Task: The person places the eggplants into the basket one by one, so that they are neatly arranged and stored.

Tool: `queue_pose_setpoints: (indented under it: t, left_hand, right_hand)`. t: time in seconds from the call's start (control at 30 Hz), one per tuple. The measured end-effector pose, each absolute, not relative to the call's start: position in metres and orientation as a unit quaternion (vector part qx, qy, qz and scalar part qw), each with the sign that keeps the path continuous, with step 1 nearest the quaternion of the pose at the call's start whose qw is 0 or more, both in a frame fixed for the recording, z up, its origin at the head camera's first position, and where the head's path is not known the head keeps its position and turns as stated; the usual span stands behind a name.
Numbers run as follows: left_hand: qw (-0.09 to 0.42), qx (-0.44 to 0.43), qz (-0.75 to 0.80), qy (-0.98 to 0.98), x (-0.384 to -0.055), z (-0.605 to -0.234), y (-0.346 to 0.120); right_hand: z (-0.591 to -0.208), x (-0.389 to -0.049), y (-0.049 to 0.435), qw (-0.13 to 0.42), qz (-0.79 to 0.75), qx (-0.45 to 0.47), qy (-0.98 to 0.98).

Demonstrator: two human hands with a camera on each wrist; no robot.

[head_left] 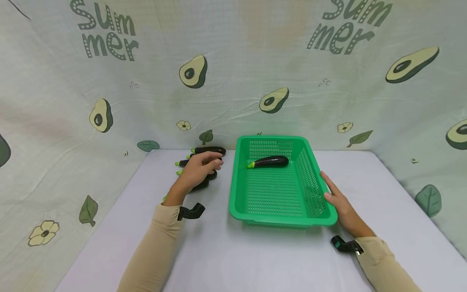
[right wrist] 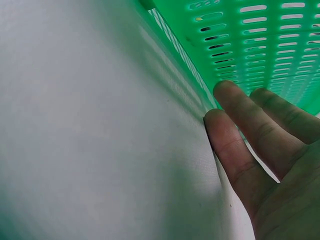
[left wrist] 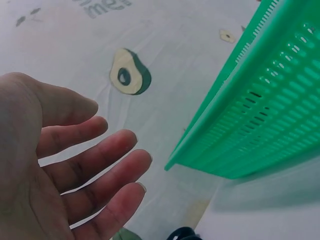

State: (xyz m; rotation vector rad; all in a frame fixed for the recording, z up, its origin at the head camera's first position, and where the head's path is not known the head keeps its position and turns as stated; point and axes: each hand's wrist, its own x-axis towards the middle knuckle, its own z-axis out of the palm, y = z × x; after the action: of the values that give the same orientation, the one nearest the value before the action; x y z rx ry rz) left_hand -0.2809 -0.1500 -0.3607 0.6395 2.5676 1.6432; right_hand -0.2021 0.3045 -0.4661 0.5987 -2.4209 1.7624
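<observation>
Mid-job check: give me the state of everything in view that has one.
Green basket: upright, one eggplant inside.
That eggplant: lying on its side, green end left.
Grouped eggplants: lying left of the basket, partly hidden.
Left hand: holding nothing, over the grouped eggplants.
Right hand: touching the basket's right side.
Backdrop: hanging, creased.

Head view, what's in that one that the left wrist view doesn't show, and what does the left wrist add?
Only the head view shows the right hand touching the right side of the green basket, both sleeves, and the full shape of the eggplant inside.

Only the left wrist view shows the left palm and the outer face of the basket's left wall.

Both show the left hand, the basket and the avocado-print cloth. A dark thing at the wrist view's bottom edge is too cropped to identify.
</observation>
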Motion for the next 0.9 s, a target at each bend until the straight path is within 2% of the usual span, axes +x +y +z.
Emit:
queue_pose_setpoints:
  t: [0.3, 0.9]
  left_hand:
    - [0.022, 0.204, 0.528, 0.824, -0.276, -0.372, -0.175]
    - [0.012, 0.163, 0.558, 0.814, -0.289, -0.39, -0.229]
  right_hand:
    - [-0.47, -0.2, 0.301, 0.02, 0.586, 0.172, -0.792]
    - [-0.462, -0.203, 0.303, 0.038, 0.585, 0.187, -0.788]
